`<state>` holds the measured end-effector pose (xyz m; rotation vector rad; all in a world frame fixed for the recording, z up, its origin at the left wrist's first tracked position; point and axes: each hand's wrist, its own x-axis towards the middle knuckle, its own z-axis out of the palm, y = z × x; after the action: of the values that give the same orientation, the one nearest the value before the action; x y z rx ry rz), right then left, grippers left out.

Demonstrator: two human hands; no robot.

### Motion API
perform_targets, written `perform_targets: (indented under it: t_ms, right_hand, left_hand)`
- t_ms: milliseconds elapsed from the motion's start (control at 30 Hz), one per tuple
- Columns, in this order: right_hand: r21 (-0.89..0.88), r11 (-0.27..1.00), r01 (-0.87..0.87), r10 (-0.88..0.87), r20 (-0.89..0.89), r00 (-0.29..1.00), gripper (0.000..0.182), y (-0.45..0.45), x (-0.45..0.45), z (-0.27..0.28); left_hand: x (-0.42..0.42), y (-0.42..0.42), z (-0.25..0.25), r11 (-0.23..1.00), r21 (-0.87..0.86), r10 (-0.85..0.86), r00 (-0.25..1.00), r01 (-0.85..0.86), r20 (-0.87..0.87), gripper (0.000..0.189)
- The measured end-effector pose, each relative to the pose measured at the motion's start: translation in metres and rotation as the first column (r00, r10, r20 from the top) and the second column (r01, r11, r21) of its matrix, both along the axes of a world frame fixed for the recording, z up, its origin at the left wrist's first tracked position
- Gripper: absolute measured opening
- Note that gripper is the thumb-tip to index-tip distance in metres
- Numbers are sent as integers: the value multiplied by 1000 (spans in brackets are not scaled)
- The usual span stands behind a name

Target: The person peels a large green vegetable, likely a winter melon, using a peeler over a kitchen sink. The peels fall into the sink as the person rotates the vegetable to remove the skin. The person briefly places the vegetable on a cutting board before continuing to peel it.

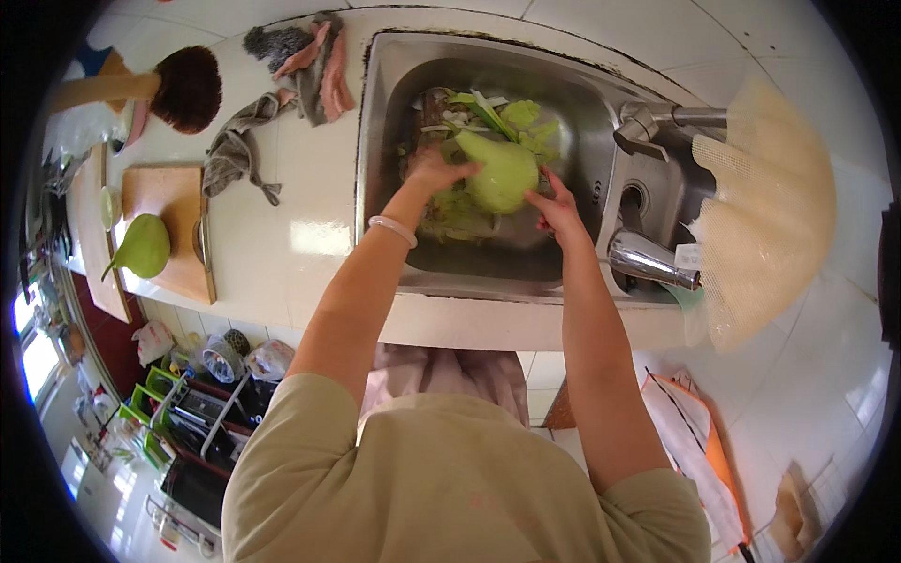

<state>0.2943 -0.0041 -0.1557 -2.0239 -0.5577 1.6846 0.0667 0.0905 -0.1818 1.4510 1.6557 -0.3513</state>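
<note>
A pale green, pear-shaped gourd point(501, 172) is over the stainless steel sink basin point(563, 264), its narrow end pointing up and left. My left hand point(438, 170) holds its left side, the thumb lying against the skin and the other fingers partly hidden. On the right, my right hand point(558, 205) grips the lower right edge between thumb and fingers. Beneath and around the gourd are wet leafy scraps point(450, 211), a leaf point(522, 112) and green-and-white stalks point(486, 109). What lies directly under the gourd is hidden.
Right of the basin stand a faucet point(644, 130), a shiny metal cylinder point(644, 253) and a beige mesh sheet point(767, 225). Leftward are crumpled cloths point(310, 70), a dark round brush point(186, 90), and a second gourd point(144, 246) on a wooden cutting board point(169, 190).
</note>
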Motion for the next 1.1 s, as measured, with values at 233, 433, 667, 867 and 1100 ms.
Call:
perform_targets:
  t_ms: [233, 433, 667, 867, 1100]
  right_hand:
    - [-178, 947, 268, -301, -195, 933, 75, 8, -1, 0]
    - [-189, 888, 419, -460, -373, 806, 62, -21, -21, 6]
    - [-66, 963, 260, -241, -643, 727, 41, -42, -70, 104]
    - [17, 1000, -20, 26, -623, 782, 44, -48, -113, 116]
    - [556, 721, -415, 136, 473, 870, 37, -56, -112, 65]
  left_hand:
    - [21, -7, -18, 754, -203, 558, 446, -624, 700, 54]
    - [29, -53, 70, 775, 387, 72, 677, -501, 733, 35]
    - [-48, -116, 205, 637, 566, -56, 701, -523, 711, 38]
    - [-105, -160, 219, 582, 535, 90, 702, -612, 706, 37]
    - [-116, -171, 210, 602, 449, 144, 642, -661, 753, 36]
